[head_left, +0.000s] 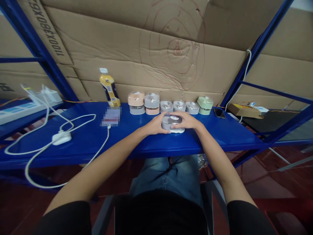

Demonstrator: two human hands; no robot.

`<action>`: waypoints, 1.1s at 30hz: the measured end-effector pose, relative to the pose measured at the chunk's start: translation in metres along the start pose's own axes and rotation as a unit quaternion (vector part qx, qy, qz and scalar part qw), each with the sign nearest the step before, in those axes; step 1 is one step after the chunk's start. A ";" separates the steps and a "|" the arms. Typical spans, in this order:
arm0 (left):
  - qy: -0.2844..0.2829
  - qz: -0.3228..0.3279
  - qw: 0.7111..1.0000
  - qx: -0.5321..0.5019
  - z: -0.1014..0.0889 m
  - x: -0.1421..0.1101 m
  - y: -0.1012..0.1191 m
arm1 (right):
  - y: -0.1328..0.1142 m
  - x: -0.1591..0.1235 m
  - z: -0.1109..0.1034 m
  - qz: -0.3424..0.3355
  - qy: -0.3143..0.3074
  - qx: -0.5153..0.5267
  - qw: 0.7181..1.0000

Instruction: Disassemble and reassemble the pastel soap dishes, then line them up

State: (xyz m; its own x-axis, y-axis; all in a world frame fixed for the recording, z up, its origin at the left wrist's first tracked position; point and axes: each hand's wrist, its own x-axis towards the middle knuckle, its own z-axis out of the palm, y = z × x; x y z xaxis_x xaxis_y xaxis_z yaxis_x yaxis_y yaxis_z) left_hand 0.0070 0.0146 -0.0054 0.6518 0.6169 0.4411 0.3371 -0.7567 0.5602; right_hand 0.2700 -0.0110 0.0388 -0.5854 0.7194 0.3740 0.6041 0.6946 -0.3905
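Note:
On the blue shelf top, a small grey box with a clear lid (174, 120) sits between my two hands. My left hand (156, 125) wraps round its left side. From the right, my right hand (186, 120) closes on it, with fingers across its front. A white edge shows beneath the box. Just behind it stand more boxes of the same kind: grey ones (167, 106) in a row, peach-and-grey stacked ones (136, 103) to the left, and a green stack (205, 105) to the right. What the lid covers inside is too unclear to tell.
Left of the boxes stand a yellow drink bottle (110, 88) and a blurred-out flat item (111, 117) with a white cable. A white adapter (61, 138) and power strip (24, 109) lie farther left. A phone (219, 113) and cardboard box (245, 111) are at right. Cardboard (110, 39) backs the shelf.

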 end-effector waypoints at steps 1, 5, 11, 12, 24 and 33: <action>-0.001 0.002 1.000 0.002 0.000 0.000 0.000 | -0.001 0.000 0.000 -0.002 0.001 0.000 1.000; 0.000 0.032 0.999 0.002 0.000 0.000 0.000 | -0.003 0.000 0.000 0.002 0.004 0.001 1.000; -0.004 0.027 1.000 0.006 -0.002 0.000 -0.004 | -0.004 -0.003 0.007 0.020 -0.009 -0.015 1.000; -0.005 0.025 1.000 0.005 -0.003 0.000 -0.005 | -0.003 -0.005 0.007 0.021 -0.012 -0.017 1.000; 0.072 -0.014 0.992 -0.104 -0.010 -0.005 -0.005 | 0.004 -0.020 -0.003 0.034 0.045 0.064 0.996; 0.028 -0.032 0.999 -0.008 -0.015 -0.006 -0.010 | 0.011 -0.022 0.008 0.025 0.015 0.011 1.000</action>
State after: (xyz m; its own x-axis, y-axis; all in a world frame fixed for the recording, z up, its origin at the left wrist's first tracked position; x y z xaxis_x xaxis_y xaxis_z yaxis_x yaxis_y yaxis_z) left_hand -0.0104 0.0219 -0.0027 0.5900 0.6753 0.4426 0.3659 -0.7123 0.5990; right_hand 0.2850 -0.0191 0.0201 -0.5388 0.7526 0.3785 0.6195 0.6585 -0.4273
